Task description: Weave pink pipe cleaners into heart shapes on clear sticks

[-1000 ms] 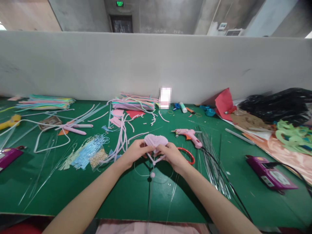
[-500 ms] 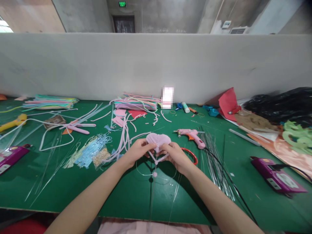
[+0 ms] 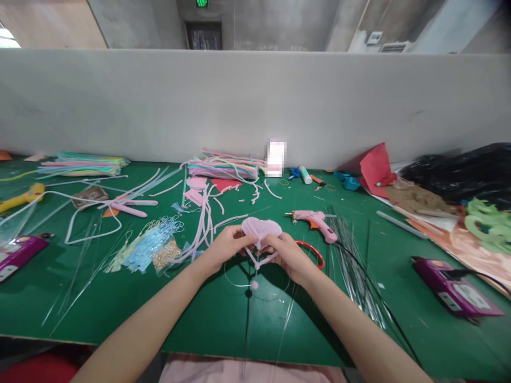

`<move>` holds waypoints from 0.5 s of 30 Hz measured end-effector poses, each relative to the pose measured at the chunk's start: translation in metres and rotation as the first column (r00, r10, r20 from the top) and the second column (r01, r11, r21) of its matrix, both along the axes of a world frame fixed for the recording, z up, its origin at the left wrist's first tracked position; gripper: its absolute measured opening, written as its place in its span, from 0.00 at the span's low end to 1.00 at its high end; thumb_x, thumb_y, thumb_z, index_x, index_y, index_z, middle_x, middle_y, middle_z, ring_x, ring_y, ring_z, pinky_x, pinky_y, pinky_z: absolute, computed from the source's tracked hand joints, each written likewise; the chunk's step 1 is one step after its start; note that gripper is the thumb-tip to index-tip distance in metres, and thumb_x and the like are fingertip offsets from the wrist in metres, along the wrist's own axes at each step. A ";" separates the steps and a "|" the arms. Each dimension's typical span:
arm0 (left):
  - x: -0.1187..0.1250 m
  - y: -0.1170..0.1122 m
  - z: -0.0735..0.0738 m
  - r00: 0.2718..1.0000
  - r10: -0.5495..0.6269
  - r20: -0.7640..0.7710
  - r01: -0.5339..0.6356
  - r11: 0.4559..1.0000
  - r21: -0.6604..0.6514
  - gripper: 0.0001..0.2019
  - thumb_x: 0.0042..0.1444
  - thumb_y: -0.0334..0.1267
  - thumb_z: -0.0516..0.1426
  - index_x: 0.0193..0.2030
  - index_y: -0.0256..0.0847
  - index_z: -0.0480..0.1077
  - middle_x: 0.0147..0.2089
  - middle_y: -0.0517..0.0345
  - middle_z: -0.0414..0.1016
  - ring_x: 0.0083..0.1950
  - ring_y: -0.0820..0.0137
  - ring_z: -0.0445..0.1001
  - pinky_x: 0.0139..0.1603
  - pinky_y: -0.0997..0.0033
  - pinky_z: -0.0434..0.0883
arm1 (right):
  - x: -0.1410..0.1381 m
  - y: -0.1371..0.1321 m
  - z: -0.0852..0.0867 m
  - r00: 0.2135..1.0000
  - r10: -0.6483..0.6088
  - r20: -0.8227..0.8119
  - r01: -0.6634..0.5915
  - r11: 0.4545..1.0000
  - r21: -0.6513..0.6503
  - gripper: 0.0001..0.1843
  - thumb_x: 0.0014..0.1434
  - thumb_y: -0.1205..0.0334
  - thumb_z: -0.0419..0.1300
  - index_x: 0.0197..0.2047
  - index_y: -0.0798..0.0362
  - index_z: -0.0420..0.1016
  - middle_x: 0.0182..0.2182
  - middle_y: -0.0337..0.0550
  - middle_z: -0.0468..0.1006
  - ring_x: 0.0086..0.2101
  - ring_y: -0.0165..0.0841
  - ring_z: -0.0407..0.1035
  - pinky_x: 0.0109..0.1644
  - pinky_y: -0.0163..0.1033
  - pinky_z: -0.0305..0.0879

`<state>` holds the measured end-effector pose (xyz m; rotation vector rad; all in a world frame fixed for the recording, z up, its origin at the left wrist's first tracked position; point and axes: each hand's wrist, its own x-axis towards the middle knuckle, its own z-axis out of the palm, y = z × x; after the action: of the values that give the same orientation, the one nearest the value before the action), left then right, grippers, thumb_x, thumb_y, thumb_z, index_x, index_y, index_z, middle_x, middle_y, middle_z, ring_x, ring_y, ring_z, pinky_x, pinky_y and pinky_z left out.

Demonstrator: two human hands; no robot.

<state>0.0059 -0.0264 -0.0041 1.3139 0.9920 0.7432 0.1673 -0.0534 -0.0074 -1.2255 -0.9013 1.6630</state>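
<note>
Between both hands is a fuzzy lilac pipe-cleaner heart [image 3: 260, 229], held up above the table. Its pointed lower end meets a thin clear stem, and a small pink pom-pom [image 3: 254, 285] shows just below that point. My left hand [image 3: 232, 244] pinches the heart's left side, thumb on the near face. On the opposite side my right hand [image 3: 285, 252] grips it the same way; the other fingers of both hands are partly hidden behind it. Beside my right hand lies a red-handled tool [image 3: 315, 252], partly covered by the hand.
A pink glue gun [image 3: 315, 221] with a black cord rests right of the hands, near clear thin rods [image 3: 355, 266]. Left are blue tassels [image 3: 146, 247] and a bag of gold beads [image 3: 165, 254]. Pipe-cleaner bundles [image 3: 223, 169] line the partition. Purple power strips [image 3: 455, 287] flank the green table.
Both hands keep their hold on the heart, which has tilted very slightly. The whole view has shifted a little; nothing on the table has moved.
</note>
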 end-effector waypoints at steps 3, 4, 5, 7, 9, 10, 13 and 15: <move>0.000 0.000 0.000 1.000 -0.006 0.005 0.006 1.000 0.001 0.15 0.49 0.44 0.63 0.39 0.35 0.75 0.31 0.57 0.76 0.31 0.70 0.71 0.30 0.74 0.65 | -0.001 -0.001 0.002 0.998 0.000 -0.068 -0.002 0.999 -0.035 0.04 0.41 0.66 0.60 0.24 0.56 0.74 0.18 0.35 0.73 0.20 0.25 0.66 0.25 0.31 0.65; 0.000 0.000 0.000 1.000 -0.008 0.007 0.008 1.000 0.004 0.15 0.49 0.44 0.63 0.39 0.35 0.75 0.31 0.57 0.76 0.31 0.70 0.71 0.30 0.74 0.66 | -0.001 -0.001 0.002 0.997 0.002 -0.083 -0.006 0.999 -0.046 0.03 0.41 0.67 0.60 0.23 0.56 0.73 0.18 0.34 0.72 0.20 0.25 0.65 0.25 0.31 0.65; 0.000 0.000 0.000 1.000 -0.010 0.011 0.010 1.000 0.008 0.15 0.49 0.44 0.63 0.39 0.35 0.75 0.31 0.57 0.76 0.31 0.70 0.71 0.30 0.73 0.66 | -0.002 -0.002 0.003 0.995 0.006 -0.095 -0.012 0.998 -0.056 0.02 0.41 0.67 0.60 0.22 0.56 0.72 0.17 0.34 0.71 0.19 0.24 0.64 0.25 0.31 0.65; 0.000 0.000 0.000 1.000 -0.016 0.023 0.015 1.000 0.015 0.15 0.49 0.44 0.63 0.39 0.35 0.75 0.29 0.57 0.76 0.30 0.70 0.71 0.31 0.73 0.66 | -0.002 -0.002 0.004 0.992 0.015 -0.123 -0.025 0.997 -0.074 0.01 0.41 0.67 0.59 0.22 0.55 0.72 0.16 0.33 0.70 0.18 0.24 0.63 0.26 0.32 0.66; 0.000 0.000 0.001 0.999 -0.021 0.042 0.021 1.000 0.017 0.15 0.49 0.44 0.63 0.39 0.35 0.75 0.28 0.58 0.75 0.30 0.70 0.72 0.32 0.72 0.67 | -0.001 -0.002 0.005 0.988 0.029 -0.149 -0.042 0.996 -0.084 0.03 0.41 0.66 0.60 0.24 0.56 0.73 0.18 0.34 0.71 0.20 0.26 0.64 0.28 0.34 0.68; 0.000 0.000 0.001 0.998 -0.020 0.052 0.019 1.000 0.016 0.15 0.49 0.44 0.63 0.39 0.35 0.75 0.28 0.58 0.75 0.30 0.69 0.72 0.32 0.72 0.67 | -0.001 -0.002 0.005 0.986 0.038 -0.162 -0.053 0.995 -0.086 0.04 0.42 0.65 0.60 0.25 0.56 0.74 0.19 0.35 0.73 0.21 0.26 0.66 0.29 0.35 0.68; 0.000 -0.001 0.002 0.998 -0.011 0.065 0.010 1.000 0.015 0.15 0.49 0.44 0.64 0.40 0.36 0.75 0.31 0.57 0.76 0.31 0.69 0.73 0.33 0.72 0.67 | -0.001 -0.003 0.006 0.978 0.061 -0.201 -0.081 0.992 -0.096 0.06 0.44 0.64 0.59 0.27 0.56 0.75 0.21 0.38 0.75 0.24 0.29 0.68 0.32 0.37 0.70; 0.000 -0.001 0.002 0.998 -0.016 0.064 0.014 1.000 0.020 0.15 0.49 0.44 0.64 0.40 0.36 0.75 0.32 0.57 0.77 0.31 0.69 0.73 0.33 0.72 0.67 | -0.001 -0.003 0.007 0.972 0.068 -0.226 -0.094 0.990 -0.109 0.05 0.45 0.64 0.59 0.27 0.56 0.75 0.21 0.38 0.75 0.24 0.29 0.69 0.33 0.36 0.70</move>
<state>0.0059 -0.0273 -0.0024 1.3047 0.9247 0.7806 0.1668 -0.0561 -0.0009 -1.0662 -0.7311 1.8998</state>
